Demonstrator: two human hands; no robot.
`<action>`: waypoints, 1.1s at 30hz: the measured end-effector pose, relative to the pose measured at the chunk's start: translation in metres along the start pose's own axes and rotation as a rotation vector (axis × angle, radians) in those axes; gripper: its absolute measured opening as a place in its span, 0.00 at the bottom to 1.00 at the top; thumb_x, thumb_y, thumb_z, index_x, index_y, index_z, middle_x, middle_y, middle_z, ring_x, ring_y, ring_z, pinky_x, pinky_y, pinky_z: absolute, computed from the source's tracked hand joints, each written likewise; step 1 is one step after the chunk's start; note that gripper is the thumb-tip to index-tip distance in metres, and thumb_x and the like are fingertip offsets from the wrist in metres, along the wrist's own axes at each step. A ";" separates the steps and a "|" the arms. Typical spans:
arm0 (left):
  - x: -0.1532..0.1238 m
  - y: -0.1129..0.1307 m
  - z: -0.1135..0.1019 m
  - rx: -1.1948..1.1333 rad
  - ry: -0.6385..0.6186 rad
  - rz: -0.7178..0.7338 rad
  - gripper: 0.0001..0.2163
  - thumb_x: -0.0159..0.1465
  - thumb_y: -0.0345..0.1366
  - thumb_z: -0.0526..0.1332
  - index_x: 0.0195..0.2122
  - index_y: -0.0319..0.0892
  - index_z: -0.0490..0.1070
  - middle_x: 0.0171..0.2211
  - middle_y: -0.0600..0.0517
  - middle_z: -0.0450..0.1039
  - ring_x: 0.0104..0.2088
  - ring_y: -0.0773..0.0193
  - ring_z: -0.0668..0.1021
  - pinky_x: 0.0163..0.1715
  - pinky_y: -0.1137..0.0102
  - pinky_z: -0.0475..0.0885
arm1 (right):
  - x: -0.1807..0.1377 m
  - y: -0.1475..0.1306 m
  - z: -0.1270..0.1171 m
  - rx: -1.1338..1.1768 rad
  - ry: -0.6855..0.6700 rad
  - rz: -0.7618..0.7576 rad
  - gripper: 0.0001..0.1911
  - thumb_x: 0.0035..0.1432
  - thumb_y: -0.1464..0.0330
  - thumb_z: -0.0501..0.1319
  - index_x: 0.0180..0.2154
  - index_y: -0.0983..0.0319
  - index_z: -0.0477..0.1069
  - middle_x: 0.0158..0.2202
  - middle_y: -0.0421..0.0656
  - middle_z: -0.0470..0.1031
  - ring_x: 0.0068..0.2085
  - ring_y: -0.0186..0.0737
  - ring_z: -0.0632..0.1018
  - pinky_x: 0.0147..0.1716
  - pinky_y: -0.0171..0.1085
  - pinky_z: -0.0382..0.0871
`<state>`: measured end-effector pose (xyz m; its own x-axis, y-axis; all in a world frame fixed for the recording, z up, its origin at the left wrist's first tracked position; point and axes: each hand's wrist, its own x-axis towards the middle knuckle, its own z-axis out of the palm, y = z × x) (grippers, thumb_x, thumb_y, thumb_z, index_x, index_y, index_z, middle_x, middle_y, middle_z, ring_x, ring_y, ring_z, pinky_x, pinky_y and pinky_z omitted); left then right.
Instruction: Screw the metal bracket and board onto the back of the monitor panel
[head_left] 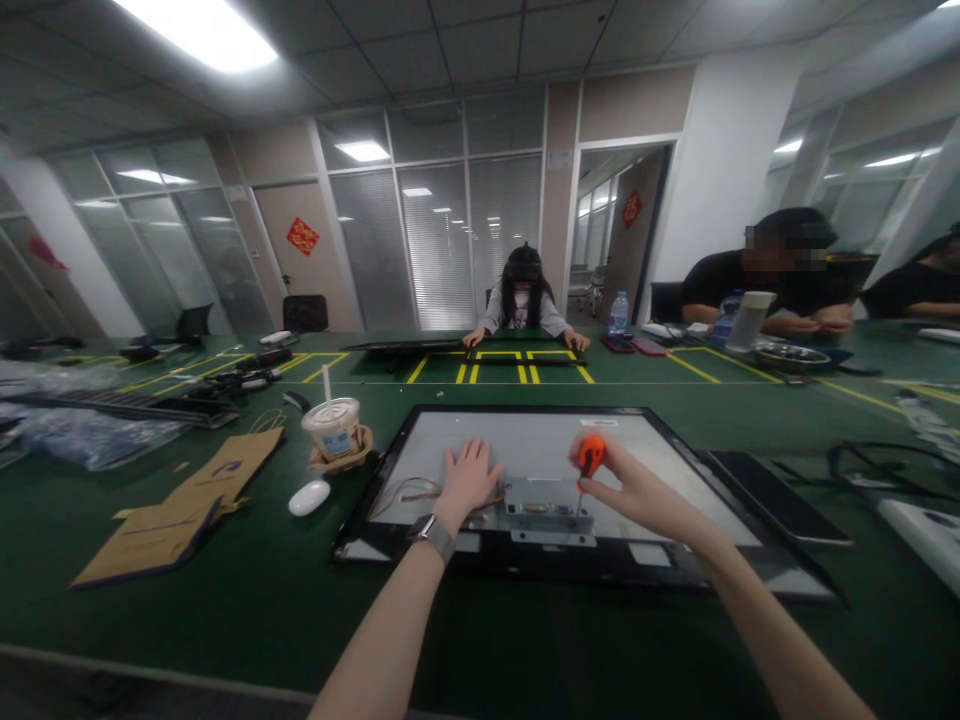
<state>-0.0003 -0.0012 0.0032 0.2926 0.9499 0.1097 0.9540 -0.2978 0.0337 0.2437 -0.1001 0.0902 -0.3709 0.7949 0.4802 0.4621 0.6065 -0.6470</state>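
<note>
A flat display panel [420, 445] with a black frame and pale back lies on the green table in front of me. My right hand [611, 475] is closed around a screwdriver [592, 455] with an orange and black handle. Its shaft points down to a metal bracket [551, 490] near the panel's front edge, the tip at the bracket's right part. Spread flat on the panel, left of the bracket, rests my left hand [469, 478], a watch on its wrist. Thin wires [409, 490] run out beside that hand.
Left of the panel are a white mouse [309, 497], a drink cup [331, 428] with a straw and a brown paper bag [172, 510]. A dark flat slab [780, 495] and cables [870, 460] lie on the right. Across the table a person [523, 295] handles another panel.
</note>
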 end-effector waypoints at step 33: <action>0.000 0.000 0.002 -0.044 0.026 0.009 0.27 0.70 0.47 0.41 0.65 0.39 0.55 0.68 0.42 0.53 0.67 0.50 0.57 0.63 0.42 0.52 | 0.004 0.005 0.011 0.094 0.074 0.019 0.23 0.53 0.72 0.60 0.50 0.56 0.59 0.34 0.40 0.75 0.37 0.42 0.78 0.40 0.44 0.74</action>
<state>-0.0003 -0.0012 0.0016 0.2987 0.9446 0.1363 0.9475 -0.3106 0.0761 0.2355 -0.0942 0.0821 -0.3008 0.8075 0.5075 0.3900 0.5897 -0.7072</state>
